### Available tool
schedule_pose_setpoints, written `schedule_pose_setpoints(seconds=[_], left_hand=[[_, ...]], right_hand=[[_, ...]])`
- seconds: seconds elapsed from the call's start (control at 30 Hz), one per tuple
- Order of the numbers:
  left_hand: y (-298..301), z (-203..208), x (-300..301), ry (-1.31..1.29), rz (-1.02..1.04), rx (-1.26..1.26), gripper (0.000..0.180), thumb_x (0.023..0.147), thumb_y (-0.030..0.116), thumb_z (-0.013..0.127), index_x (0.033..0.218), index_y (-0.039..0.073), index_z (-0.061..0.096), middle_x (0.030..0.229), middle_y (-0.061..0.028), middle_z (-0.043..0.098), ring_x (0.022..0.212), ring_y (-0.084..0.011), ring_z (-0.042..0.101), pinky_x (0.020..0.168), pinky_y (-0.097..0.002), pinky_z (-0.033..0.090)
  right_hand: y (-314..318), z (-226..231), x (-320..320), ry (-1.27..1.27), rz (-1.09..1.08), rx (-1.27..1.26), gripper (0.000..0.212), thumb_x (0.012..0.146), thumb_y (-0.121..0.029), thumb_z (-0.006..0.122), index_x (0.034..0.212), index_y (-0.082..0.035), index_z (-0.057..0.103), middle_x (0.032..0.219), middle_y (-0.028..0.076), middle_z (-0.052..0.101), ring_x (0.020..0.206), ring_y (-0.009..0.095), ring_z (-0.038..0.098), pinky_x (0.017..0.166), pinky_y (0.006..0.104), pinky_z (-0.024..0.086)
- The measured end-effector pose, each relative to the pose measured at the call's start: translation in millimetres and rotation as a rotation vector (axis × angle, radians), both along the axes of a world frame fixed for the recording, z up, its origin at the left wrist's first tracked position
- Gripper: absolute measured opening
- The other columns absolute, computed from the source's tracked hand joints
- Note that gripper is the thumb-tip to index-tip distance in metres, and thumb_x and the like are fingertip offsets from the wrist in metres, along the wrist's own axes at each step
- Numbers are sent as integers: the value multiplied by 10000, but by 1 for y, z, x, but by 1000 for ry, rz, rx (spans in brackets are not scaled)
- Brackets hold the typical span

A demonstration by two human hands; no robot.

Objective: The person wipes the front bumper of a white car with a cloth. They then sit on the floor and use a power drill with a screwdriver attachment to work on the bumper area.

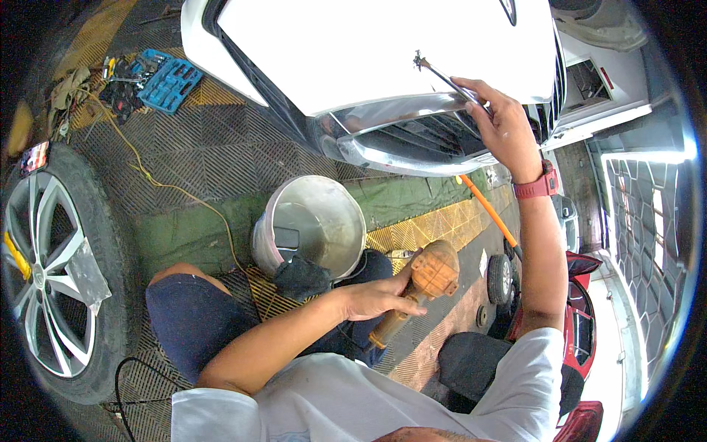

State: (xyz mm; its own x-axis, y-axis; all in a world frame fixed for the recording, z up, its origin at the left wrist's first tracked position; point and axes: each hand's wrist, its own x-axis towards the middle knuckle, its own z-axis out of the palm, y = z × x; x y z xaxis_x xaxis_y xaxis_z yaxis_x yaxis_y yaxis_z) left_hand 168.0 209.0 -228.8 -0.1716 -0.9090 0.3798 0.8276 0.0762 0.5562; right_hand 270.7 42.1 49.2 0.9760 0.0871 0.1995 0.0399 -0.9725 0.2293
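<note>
My left hand (375, 298) is closed around a worn orange tool (433, 274) with a bulky head and a narrower brown handle, possibly a power tool; its exact kind cannot be made out. Stretched forward, my right hand (502, 125) grips a slim dark rod-like tool (449, 81) between thumb and fingers. The rod's small dark end lies over a glaring white car panel (353, 51), but contact is unclear. Below that hand runs chrome trim (394, 109) along a black grille (427, 140).
A pale bucket (324, 214) stands before my knees, a dark cloth (302, 278) at its rim. At left is a large wheel (118, 287). A blue tool case (171, 85) lies beyond a yellow cord (188, 193). An orange pole (490, 210) and red car (580, 324) are right.
</note>
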Motion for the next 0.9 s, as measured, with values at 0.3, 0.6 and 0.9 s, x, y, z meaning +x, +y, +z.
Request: schedule_pose_setpoints(seconds=[0.3,0.6,0.9], left_hand=[[2,1,1,14,24,8,1013,926,277,792,1656,78,119,1535,-85,388,1420,-193,372,1196,-368,303],[1,1,0,8,-21,23,985,930,270,788,1645,82,136,1470,-74,424,1381,-184,404,1173,-357,330],[0,0,-4,2,8,13,929,931,262,784,1626,81,195,1441,-63,441,1358,-173,419,1155,-352,348]], right_hand=[[-2,2,1,24,-150,110,441,960,-17,643,1374,-167,672,861,162,721,660,284,615,682,365,507],[1,-4,5,-7,-31,132,430,963,-25,637,1365,-171,680,842,153,723,636,241,596,657,348,499],[-7,-7,0,-45,59,43,428,962,-22,639,1364,-165,675,872,181,726,687,300,652,693,375,523]])
